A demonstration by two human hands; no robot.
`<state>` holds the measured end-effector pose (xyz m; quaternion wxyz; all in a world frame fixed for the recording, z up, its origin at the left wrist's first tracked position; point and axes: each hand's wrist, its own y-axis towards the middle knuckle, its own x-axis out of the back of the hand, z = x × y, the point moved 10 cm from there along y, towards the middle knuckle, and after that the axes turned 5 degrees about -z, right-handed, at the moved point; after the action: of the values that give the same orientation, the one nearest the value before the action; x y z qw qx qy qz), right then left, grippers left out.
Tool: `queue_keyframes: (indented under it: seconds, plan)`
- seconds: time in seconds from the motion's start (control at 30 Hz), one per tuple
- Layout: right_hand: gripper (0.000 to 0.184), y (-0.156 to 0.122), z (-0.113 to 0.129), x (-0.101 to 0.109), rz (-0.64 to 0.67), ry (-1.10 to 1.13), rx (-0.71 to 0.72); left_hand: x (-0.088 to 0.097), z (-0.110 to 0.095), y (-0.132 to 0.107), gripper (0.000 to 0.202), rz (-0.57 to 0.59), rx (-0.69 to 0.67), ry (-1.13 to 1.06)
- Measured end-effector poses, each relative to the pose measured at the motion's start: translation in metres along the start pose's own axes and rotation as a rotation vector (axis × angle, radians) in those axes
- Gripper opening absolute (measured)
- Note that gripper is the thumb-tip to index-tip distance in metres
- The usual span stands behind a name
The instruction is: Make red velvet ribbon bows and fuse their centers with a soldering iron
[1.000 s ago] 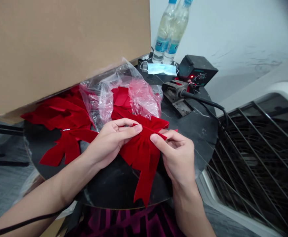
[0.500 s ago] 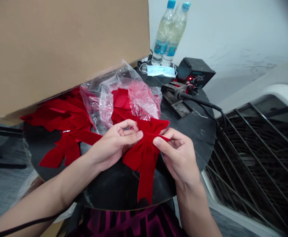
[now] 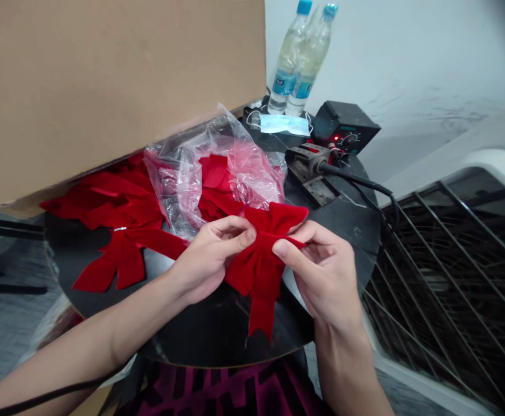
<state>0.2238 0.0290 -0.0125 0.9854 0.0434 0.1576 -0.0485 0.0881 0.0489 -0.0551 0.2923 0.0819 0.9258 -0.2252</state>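
Note:
A red velvet bow (image 3: 263,268) is held up between my two hands above the round black table (image 3: 218,335), its tails hanging toward me. My left hand (image 3: 218,254) pinches its left side near the middle between thumb and fingers. On the right side, my right hand (image 3: 322,266) grips the narrow centre band, thumb on top; its fingertips are partly hidden. Behind the bow lies a clear plastic bag (image 3: 187,185) with red fabric pieces inside. More red bows (image 3: 122,225) are heaped at the left, one with a silvery tie at its middle.
A large cardboard box (image 3: 118,86) stands at the back left. Two bottles (image 3: 293,69), a blue face mask (image 3: 285,124), a black control box with a lit red lamp (image 3: 343,127) and a corded tool in a metal holder (image 3: 313,167) occupy the back right. A white-framed grille (image 3: 447,271) is at the right.
Both hands and the bow have shifted slightly right in view. The bow's upper loops are tilted a little more upright, and its hanging tail ends higher. Both hands keep their hold.

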Motion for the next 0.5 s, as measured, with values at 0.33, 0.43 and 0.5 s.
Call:
queue_keyframes:
  seconds: [0.33, 0.43, 0.5]
  plan:
    - [0.013, 0.0, 0.026, 0.003, -0.087, -0.341, 0.16, 0.004, -0.025, -0.009, 0.023, -0.038, -0.163, 0.283]
    - [0.012, -0.001, 0.028, 0.005, -0.099, -0.391, 0.161, 0.007, -0.03, -0.01, 0.031, -0.081, -0.215, 0.323]
    - [0.012, -0.003, 0.029, 0.005, -0.096, -0.428, 0.162, 0.006, -0.031, -0.011, 0.04, -0.091, -0.219, 0.318]
